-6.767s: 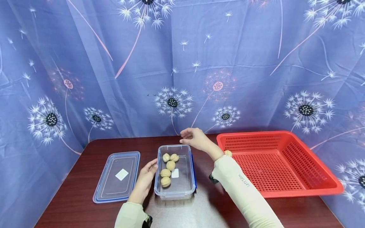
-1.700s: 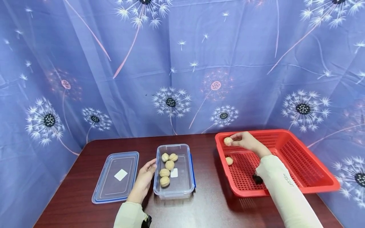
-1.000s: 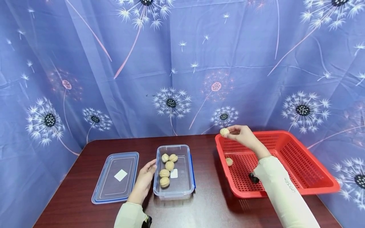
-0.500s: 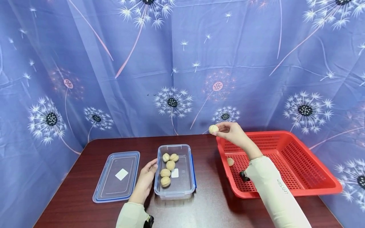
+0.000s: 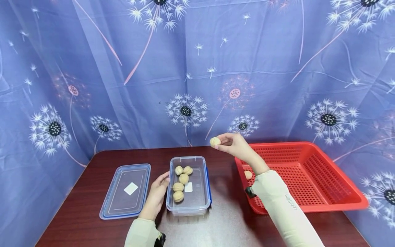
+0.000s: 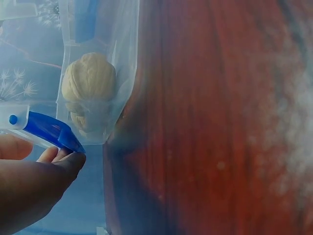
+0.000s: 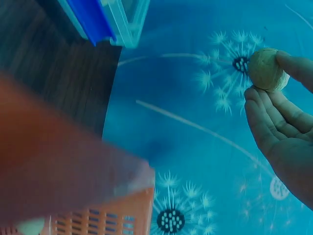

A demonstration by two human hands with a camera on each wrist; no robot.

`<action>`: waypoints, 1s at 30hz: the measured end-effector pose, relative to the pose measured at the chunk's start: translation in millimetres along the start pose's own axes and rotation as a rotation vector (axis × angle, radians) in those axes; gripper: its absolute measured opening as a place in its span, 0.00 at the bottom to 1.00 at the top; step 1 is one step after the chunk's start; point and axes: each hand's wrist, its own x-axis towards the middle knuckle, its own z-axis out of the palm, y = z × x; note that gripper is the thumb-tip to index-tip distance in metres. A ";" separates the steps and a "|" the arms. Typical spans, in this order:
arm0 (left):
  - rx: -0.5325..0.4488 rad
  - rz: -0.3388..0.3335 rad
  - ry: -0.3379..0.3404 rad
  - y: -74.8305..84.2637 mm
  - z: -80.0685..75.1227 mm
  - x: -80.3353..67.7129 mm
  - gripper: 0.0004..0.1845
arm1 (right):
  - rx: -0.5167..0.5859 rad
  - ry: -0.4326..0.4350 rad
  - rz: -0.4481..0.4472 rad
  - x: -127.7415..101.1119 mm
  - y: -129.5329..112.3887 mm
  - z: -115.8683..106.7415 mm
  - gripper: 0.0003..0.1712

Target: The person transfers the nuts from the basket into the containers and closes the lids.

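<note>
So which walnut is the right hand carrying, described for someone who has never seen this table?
Start at the red basket on the table's right side, then follow the sleeve up to the right hand, raised between the basket and the clear box. The walnut is pinched at its fingertips: the only one in the air, while the others lie in the box or basket.

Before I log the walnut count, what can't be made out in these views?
- Red basket: the right forearm covers part of its floor in the head view; only one walnut there shows.
- Left hand: cut off by the left wrist view's edge.
- Clear box: cropped in the right wrist view.
</note>
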 end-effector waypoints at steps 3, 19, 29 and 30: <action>-0.005 0.001 0.000 0.1 -1.2 0.7 0.22 | -0.005 -0.022 -0.034 2.9 -4.6 11.6 0.19; -0.005 -0.001 0.004 0.1 -1.3 -1.1 0.22 | 0.001 -0.120 -0.089 1.4 -10.8 70.7 0.17; -0.005 0.011 0.000 0.8 -0.1 -2.1 0.22 | 0.012 -0.168 -0.085 -5.4 -1.2 98.4 0.15; -0.005 0.013 -0.001 1.1 -0.4 -2.0 0.22 | 0.016 -0.174 -0.088 -5.6 -0.2 100.6 0.15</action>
